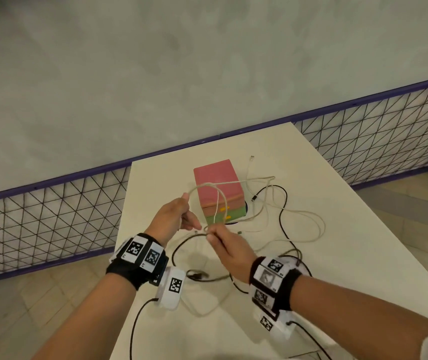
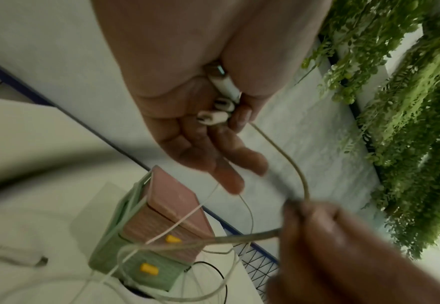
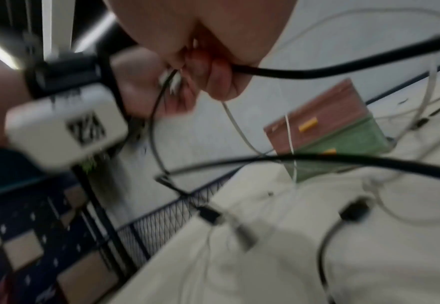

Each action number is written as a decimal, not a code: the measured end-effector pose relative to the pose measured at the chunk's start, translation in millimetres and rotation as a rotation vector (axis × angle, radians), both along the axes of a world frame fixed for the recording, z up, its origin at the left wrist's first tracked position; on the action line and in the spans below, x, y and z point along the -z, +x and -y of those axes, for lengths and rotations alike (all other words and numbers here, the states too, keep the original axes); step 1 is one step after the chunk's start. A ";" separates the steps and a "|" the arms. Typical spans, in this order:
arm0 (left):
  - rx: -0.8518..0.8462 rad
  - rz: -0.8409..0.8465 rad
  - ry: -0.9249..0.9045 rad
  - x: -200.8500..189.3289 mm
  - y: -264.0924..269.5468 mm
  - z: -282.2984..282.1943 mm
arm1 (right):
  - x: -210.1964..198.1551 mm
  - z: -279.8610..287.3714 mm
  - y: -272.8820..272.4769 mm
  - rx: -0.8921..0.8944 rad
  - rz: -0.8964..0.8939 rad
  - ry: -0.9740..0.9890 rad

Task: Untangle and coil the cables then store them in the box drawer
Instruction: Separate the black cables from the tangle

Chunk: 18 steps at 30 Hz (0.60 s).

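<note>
A box (image 1: 218, 183) with a pink upper drawer, a green lower drawer and yellow handles stands closed on the white table (image 1: 350, 268). White cables (image 1: 257, 180) and black cables (image 1: 285, 201) lie tangled around it. My left hand (image 1: 187, 214) is raised in front of the box and pinches the white cable's plugs (image 2: 221, 102) between thumb and fingers, with a loop hanging from it. My right hand (image 1: 211, 233), close beside it, grips a black cable (image 3: 278, 73) and a white strand (image 3: 233, 119) together. The box also shows in the left wrist view (image 2: 161, 226) and the right wrist view (image 3: 330, 127).
A purple-framed mesh fence (image 1: 51, 216) runs behind the table, with a grey wall beyond. Loose black plugs (image 3: 353, 211) lie on the table near its front. Green foliage (image 2: 408, 123) hangs off to one side. Tiled floor lies left of the table.
</note>
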State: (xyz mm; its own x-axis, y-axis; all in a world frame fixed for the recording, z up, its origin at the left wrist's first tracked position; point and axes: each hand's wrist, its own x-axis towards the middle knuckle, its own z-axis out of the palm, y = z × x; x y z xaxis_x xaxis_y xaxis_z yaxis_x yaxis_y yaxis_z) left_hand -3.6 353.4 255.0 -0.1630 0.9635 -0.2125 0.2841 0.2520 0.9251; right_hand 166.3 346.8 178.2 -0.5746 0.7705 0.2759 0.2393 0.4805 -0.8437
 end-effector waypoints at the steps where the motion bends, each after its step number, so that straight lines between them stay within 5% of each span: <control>1: 0.017 0.043 -0.008 2.1 2.7 2.6 | -10.5 -5.3 3.1 0.038 -0.046 0.013; 9: 0.127 0.556 -0.139 12.7 24.7 12.3 | -48.2 -57.6 49.7 0.437 -0.067 0.000; 15: 0.211 0.368 -0.146 13.3 38.4 15.8 | -58.4 -79.3 86.7 0.585 -0.090 0.077; 18: 0.207 0.412 -0.147 8.1 40.5 12.9 | -60.8 -89.4 92.8 0.602 -0.045 0.055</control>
State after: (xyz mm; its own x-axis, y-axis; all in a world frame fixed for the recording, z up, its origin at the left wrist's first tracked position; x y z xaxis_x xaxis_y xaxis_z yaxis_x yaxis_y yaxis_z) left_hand 36.8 340.5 246.8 0.1555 0.9216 -0.3555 -0.0404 0.3656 0.9299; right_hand 259.0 436.2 239.0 -0.0288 0.9406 0.3383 0.4470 0.3148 -0.8373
